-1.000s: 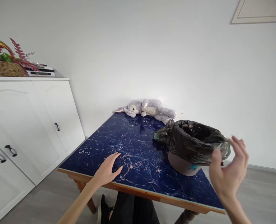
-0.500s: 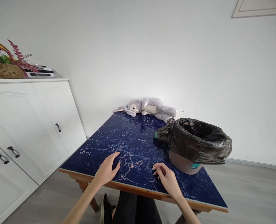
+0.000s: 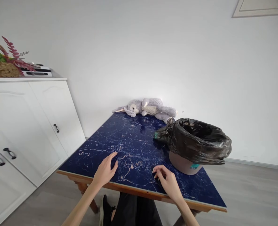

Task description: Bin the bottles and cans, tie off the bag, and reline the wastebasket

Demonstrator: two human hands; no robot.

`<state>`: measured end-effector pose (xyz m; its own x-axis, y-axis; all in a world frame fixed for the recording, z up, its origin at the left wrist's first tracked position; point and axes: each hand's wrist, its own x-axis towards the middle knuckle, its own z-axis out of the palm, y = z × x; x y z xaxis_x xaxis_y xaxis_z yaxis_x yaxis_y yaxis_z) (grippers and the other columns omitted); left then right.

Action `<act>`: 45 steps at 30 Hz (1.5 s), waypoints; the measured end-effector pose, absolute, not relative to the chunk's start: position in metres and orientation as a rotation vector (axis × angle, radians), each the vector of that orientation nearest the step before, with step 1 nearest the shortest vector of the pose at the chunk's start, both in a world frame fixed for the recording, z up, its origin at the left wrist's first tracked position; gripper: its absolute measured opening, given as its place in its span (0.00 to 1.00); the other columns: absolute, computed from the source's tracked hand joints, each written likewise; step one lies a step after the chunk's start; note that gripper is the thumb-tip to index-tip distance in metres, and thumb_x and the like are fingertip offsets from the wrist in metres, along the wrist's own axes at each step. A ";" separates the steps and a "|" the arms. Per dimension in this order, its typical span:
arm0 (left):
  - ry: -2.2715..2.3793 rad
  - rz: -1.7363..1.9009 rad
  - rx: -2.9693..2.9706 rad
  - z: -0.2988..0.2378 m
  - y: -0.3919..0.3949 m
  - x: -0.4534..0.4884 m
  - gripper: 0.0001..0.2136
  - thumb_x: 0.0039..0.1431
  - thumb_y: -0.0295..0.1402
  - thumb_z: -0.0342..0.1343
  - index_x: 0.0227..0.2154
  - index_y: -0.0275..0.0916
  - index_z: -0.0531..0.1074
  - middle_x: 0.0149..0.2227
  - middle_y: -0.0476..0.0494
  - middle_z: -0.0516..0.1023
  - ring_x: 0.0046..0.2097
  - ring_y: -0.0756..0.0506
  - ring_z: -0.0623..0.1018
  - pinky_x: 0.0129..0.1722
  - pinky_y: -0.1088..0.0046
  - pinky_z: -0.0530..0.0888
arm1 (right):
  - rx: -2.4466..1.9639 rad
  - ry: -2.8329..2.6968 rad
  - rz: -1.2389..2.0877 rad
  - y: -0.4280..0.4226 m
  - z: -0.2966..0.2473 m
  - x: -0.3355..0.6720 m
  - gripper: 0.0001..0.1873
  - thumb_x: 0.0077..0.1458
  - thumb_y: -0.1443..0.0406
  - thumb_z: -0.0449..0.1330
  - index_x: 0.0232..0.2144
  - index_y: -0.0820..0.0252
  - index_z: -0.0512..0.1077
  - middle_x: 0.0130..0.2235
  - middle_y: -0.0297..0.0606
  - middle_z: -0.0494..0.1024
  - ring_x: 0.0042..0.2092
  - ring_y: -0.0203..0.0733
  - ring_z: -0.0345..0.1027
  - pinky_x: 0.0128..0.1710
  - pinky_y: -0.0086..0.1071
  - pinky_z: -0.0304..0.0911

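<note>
My left hand (image 3: pixel 106 169) rests at the near left part of the blue marbled table (image 3: pixel 127 141), thumb and fingers apart, with nothing in it. My right hand (image 3: pixel 168 181) lies near the front edge on the right, its fingers loosely curved and apart, also holding nothing. Just beyond the right hand stands a trash can (image 3: pixel 182 163) lined with a black plastic bag (image 3: pixel 200 147). The bag is folded over the rim and knotted on its left side. A grey plush rabbit (image 3: pixel 150 108) lies on its side at the table's far edge, against the wall.
To the left stands a white cabinet (image 3: pixel 23 113) with black handles. On its top are a wicker basket (image 3: pixel 3 69) with red and green plants and a white-and-black device (image 3: pixel 39 72). Below the table's front edge are my legs (image 3: pixel 136 210) and a black shoe (image 3: pixel 107 210).
The whole view has shifted slightly, so things sit a little further left. Both hands stay in nearly the same place on the table.
</note>
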<state>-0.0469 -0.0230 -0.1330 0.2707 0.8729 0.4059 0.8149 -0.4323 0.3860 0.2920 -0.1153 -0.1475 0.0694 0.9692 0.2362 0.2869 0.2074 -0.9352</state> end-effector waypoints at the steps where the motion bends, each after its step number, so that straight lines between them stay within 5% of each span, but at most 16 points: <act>1: 1.612 0.887 2.425 -0.133 -0.023 -0.047 0.23 0.74 0.47 0.46 0.66 0.46 0.68 0.65 0.42 0.76 0.66 0.37 0.76 0.65 0.54 0.75 | -1.283 -1.429 0.820 -0.115 -0.148 0.292 0.24 0.71 0.45 0.53 0.39 0.55 0.76 0.39 0.41 0.82 0.37 0.46 0.78 0.39 0.35 0.67; 37: 1.627 0.889 2.396 -0.134 -0.025 -0.047 0.21 0.75 0.45 0.46 0.64 0.46 0.68 0.64 0.42 0.77 0.65 0.37 0.77 0.64 0.54 0.76 | -1.331 -1.426 0.769 -0.118 -0.142 0.290 0.24 0.69 0.45 0.53 0.37 0.54 0.78 0.35 0.41 0.82 0.35 0.48 0.78 0.38 0.35 0.68; 45: 1.636 0.904 2.413 -0.135 -0.024 -0.047 0.21 0.75 0.45 0.46 0.64 0.46 0.68 0.64 0.43 0.78 0.65 0.37 0.77 0.63 0.55 0.77 | -1.380 -1.423 0.718 -0.110 -0.153 0.289 0.21 0.70 0.49 0.53 0.47 0.56 0.77 0.38 0.44 0.82 0.36 0.48 0.78 0.38 0.37 0.71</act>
<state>-0.0468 -0.0241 -0.1355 0.2517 0.8719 0.4199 0.8192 -0.4230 0.3873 0.2893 -0.1103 -0.1526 0.1355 0.9605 0.2429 0.3754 0.1771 -0.9098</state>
